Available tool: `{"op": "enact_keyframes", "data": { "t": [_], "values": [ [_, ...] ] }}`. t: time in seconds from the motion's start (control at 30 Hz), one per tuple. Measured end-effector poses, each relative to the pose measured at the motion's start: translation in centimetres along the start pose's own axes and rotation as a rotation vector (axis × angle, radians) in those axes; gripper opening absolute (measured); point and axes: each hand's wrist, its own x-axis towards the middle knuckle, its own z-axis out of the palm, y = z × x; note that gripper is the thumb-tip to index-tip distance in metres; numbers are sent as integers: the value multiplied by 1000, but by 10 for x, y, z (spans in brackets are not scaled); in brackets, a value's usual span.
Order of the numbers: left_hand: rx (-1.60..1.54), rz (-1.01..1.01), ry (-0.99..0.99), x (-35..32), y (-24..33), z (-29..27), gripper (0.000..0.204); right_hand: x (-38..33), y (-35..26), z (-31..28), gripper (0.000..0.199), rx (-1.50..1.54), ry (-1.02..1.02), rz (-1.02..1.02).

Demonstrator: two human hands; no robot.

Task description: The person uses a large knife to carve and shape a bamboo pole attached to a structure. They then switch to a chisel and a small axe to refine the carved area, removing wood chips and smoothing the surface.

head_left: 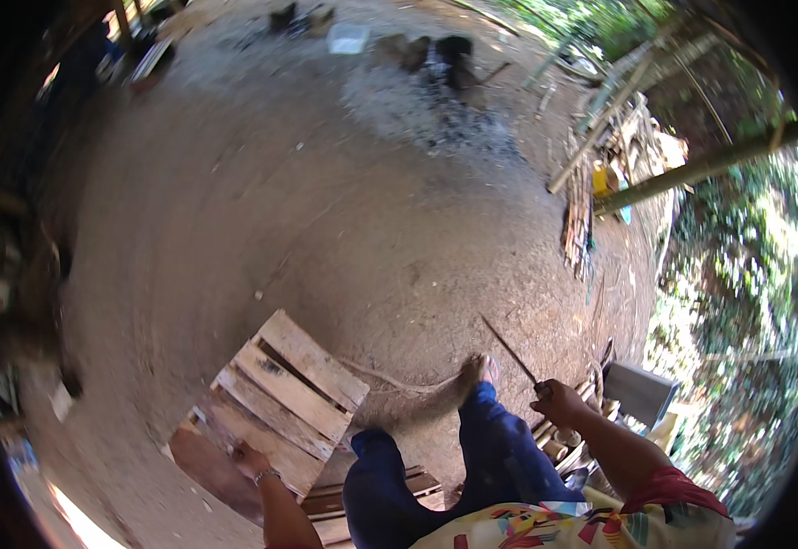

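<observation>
- Two bare hands are in my head view; the left hand (251, 460) is at the slatted wooden panel (294, 366), near its lower-left end, by a brown board (211, 476). Its fingers look bent, but I cannot tell whether they pinch an edge or just rest there.
- On the person's right, the right hand (556, 403) is wrapped firmly round the handle of a long, thin knife (509, 349), its tip slanting up and left, away from the body.
- I judge the step in hand to be handling the panel on the left with the knife held apart on the right.
- As I read it, the next move calls for a sure left grip, and for the knife to stay clear of the foot (488, 369) just beside it.
- Right of the legs, I see cut wood (559, 444) and a grey box (640, 393).
- Farther off, bundled sticks (578, 220) lie on the ground; beyond them, an ash patch (426, 110) and a pale tub (349, 38).
</observation>
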Motion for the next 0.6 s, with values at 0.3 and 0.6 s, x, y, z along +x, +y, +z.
{"op": "enact_keyframes", "data": {
  "t": [0.3, 0.6],
  "values": [
    [1021, 564, -199, -150, 174, 101, 48, 100, 223, -80, 56, 149, -11, 361],
    [618, 666, -54, -419, 363, 246, 61, 159, 390, -104, 58, 417, -182, 605]
  ]
}}
